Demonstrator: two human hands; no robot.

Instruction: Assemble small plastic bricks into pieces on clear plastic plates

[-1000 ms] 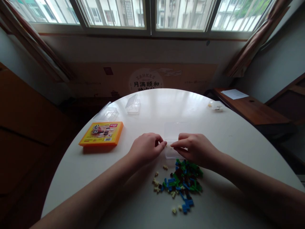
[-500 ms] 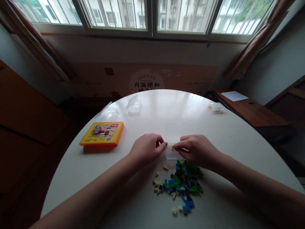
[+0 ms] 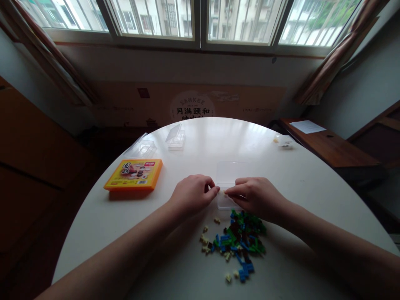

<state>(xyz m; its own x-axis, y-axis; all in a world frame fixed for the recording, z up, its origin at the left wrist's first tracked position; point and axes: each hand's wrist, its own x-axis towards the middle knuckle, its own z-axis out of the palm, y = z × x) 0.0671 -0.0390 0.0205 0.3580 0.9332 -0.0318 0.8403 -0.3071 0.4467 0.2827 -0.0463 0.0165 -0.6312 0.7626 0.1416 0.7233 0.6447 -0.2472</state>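
Observation:
In front of me lies a clear plastic box (image 3: 228, 202) with its lid (image 3: 230, 171) tipped open away from me. My left hand (image 3: 196, 192) is closed, thumb and fingertips pinched at the box's left rim. Over the box, my right hand (image 3: 261, 195) is closed too, its fingertips at a tiny cream building block (image 3: 224, 193) low inside. Just nearer to me is a loose pile of small building blocks (image 3: 240, 233) in green, blue and dark brown. Several cream blocks (image 3: 204, 240) are scattered along the pile's left side.
An orange and yellow board game box (image 3: 134, 175) sits on the left of the round white table (image 3: 103, 233). Behind it stand two more clear boxes, one a small open box (image 3: 176, 141). A small clear bag (image 3: 284, 141) lies at the far right.
My right hand has shifted very slightly left, its fingertips closer to those of my left hand. The left hand keeps its place at the box rim.

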